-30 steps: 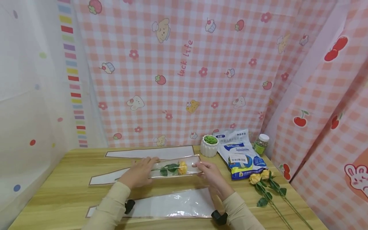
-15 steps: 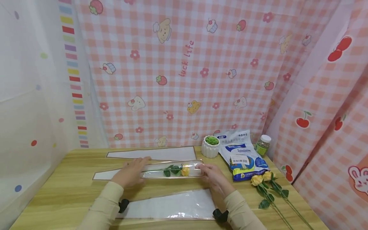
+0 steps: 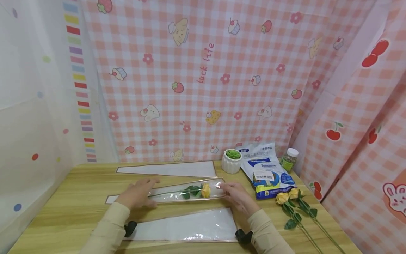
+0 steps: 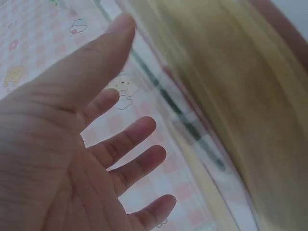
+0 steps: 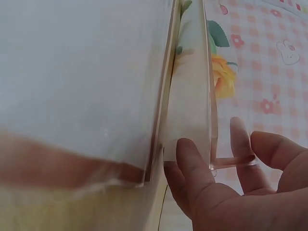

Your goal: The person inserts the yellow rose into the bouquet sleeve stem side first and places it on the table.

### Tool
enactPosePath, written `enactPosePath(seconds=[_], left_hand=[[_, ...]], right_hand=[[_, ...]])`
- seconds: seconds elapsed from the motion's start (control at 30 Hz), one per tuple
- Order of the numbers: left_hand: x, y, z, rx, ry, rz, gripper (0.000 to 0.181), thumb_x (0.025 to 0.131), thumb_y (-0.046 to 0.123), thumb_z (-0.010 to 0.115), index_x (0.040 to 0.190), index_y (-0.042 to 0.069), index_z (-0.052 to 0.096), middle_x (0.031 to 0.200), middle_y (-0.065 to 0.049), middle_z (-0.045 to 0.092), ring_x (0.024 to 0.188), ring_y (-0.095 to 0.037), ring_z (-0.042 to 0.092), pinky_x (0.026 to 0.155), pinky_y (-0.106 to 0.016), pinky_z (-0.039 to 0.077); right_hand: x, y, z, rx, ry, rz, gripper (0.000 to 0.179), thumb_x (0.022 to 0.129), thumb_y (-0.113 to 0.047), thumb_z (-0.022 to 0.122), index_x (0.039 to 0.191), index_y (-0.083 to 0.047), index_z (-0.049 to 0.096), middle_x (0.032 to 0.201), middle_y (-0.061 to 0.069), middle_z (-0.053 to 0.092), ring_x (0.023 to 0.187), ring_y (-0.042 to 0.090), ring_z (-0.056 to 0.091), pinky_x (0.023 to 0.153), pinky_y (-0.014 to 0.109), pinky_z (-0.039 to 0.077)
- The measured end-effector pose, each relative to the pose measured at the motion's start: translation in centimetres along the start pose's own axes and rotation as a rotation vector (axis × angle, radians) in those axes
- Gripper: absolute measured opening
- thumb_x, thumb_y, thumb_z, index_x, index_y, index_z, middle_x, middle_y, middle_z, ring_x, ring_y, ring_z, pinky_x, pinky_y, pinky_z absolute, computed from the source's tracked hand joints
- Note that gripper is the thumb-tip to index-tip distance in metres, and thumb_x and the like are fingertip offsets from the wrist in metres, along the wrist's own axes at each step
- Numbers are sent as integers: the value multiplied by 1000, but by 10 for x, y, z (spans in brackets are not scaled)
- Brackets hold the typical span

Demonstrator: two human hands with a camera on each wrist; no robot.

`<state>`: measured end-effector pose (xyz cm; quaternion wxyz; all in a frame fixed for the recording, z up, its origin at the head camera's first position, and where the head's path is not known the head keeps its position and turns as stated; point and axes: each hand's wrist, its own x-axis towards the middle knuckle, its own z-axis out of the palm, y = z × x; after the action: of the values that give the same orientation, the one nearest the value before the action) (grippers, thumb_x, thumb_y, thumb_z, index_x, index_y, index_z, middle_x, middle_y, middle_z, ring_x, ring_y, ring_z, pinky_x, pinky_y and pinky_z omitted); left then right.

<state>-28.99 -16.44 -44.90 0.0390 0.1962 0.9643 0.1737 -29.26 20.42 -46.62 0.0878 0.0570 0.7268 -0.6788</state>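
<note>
A clear tapered flower sleeve (image 3: 172,198) with a thin coloured border lies sideways in front of me, a single yellow rose (image 3: 205,191) inside it. The rose head is toward the wide right end; its green stem (image 4: 180,113) runs left. My right hand (image 3: 238,197) pinches the wide end's edge, thumb (image 5: 269,144) on one side and fingers on the other. Beside the narrow end, my left hand (image 3: 138,193) has its fingers (image 4: 139,166) spread with nothing gripped. Another white-backed sleeve (image 3: 111,199) shows partly behind the left hand.
More white-backed sleeves lie on the wooden table, a far one (image 3: 168,169) and a near one (image 3: 184,225). To the right are two yellow roses (image 3: 288,196), a blue-white bag (image 3: 266,173), a potted succulent (image 3: 231,161) and a lidded jar (image 3: 289,159). Gingham cloth (image 3: 190,88) hangs behind.
The sleeve with the rose has come down lower toward the table and shifted slightly right. My left hand has slid left off the sleeve toward its narrow end; the right hand keeps its grip.
</note>
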Motion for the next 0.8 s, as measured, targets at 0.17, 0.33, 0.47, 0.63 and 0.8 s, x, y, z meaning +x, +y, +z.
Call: enactPosePath(seconds=[0.17, 0.33, 0.47, 0.63, 0.8], left_hand=[[10, -9, -7, -60, -15, 45, 62, 94, 28, 74, 146, 5, 49, 142, -24, 53, 127, -45, 53, 102, -69, 42], [26, -13, -22, -169, -32, 82, 54, 98, 18, 68, 142, -5, 47, 133, -31, 56, 120, -46, 56, 98, -59, 49], [48, -10, -27, -150, -31, 75, 49, 99, 18, 64, 141, -5, 50, 133, -30, 57, 121, -45, 56, 99, -58, 49], [82, -11, -21, -49, -1, 66, 43, 100, 20, 63, 137, 0, 55, 140, -28, 52, 123, -47, 54, 98, -61, 48], [110, -15, -4, 75, 9, 146, 45, 101, 17, 59, 143, 1, 54, 150, -29, 42, 136, -51, 40, 108, -64, 39]], right_hand=[[-1, 1, -6, -57, -9, 28, 30, 104, -17, 56, 115, 8, 69, 105, 11, 54, 98, 22, 54, 85, 31, 52], [1, 1, -8, -77, -25, 39, 30, 104, -19, 56, 115, 5, 70, 108, 12, 55, 103, 24, 53, 93, 37, 52], [3, 2, -12, -70, -35, 22, 30, 103, -17, 57, 116, 8, 69, 114, 14, 57, 107, 26, 55, 96, 39, 53], [6, 2, -17, -35, -54, 19, 29, 100, -16, 63, 111, 10, 69, 96, 8, 57, 89, 19, 55, 84, 32, 57], [7, 1, -21, -30, -130, 31, 27, 99, -15, 65, 109, 11, 67, 89, 3, 55, 80, 13, 56, 83, 30, 59]])
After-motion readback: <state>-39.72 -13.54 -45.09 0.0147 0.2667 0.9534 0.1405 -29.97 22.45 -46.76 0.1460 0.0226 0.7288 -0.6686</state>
